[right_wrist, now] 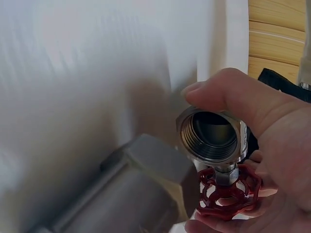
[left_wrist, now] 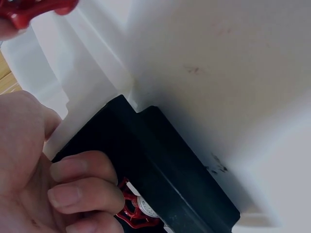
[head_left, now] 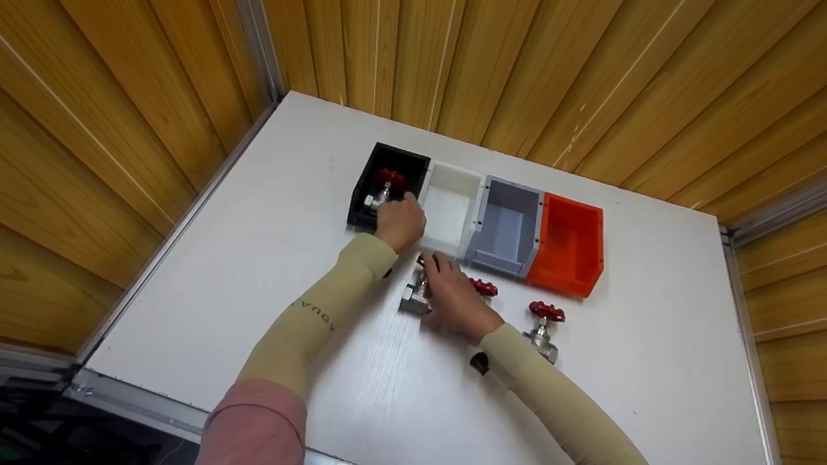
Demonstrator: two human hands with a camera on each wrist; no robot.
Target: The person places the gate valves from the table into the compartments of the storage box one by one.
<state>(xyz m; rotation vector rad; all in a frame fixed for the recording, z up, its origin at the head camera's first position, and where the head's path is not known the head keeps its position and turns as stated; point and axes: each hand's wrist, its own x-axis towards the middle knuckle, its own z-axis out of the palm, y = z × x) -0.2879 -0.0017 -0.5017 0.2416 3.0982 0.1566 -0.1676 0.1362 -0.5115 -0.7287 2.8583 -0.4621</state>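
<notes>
Left hand (head_left: 402, 223): fingers curled at black bin (head_left: 404, 157) — hold on inside valve (head_left: 390, 177) unclear.
Right hand (head_left: 455, 294): gripping one valve (right_wrist: 228, 175) — another valve (head_left: 483, 288) beside it.

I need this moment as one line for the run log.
left hand: at black bin, grip unclear | right hand: grips valve | inside bin: red-wheeled valve | table: two more valves
</notes>
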